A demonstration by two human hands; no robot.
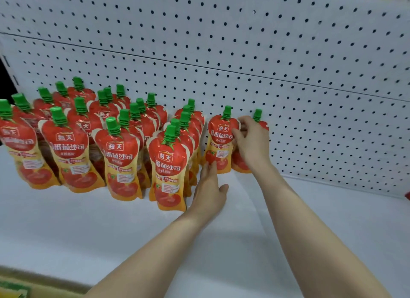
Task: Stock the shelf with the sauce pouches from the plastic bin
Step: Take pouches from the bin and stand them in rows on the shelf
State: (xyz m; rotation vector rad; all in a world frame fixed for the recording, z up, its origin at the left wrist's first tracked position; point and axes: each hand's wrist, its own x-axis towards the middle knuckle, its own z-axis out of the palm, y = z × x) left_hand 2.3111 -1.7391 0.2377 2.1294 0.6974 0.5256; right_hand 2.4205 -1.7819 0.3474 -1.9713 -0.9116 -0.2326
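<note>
A head-worn camera looked down at a white shelf [88, 231] backed by a white pegboard panel [244, 42] dotted with dark holes. Red and orange sauce pouches [119, 155] with green screw caps stood upright on the left half of the shelf, packed in several rows running from the panel toward the front edge. Each showed a tomato picture and white Chinese lettering.

Just right of those rows, two more pouches stood side by side against the panel. The nearer pouch [220, 142] faced forward in full view. The rightmost pouch [239, 164] was mostly hidden behind the person's right hand [250, 140] – only its green cap and lower corner showed. That hand's fingers were curled round the rightmost pouch's upper part, with the fingertips touching the right edge of the nearer pouch.

The left hand [210, 186] reached in lower down, flat and relaxed, fingers straight – the fingertips touched the bottom of the nearer pouch, thumb spread to the right. The two hands were apart, the right one higher. Both bare forearms stretched in from the lower edge of the view.
</note>
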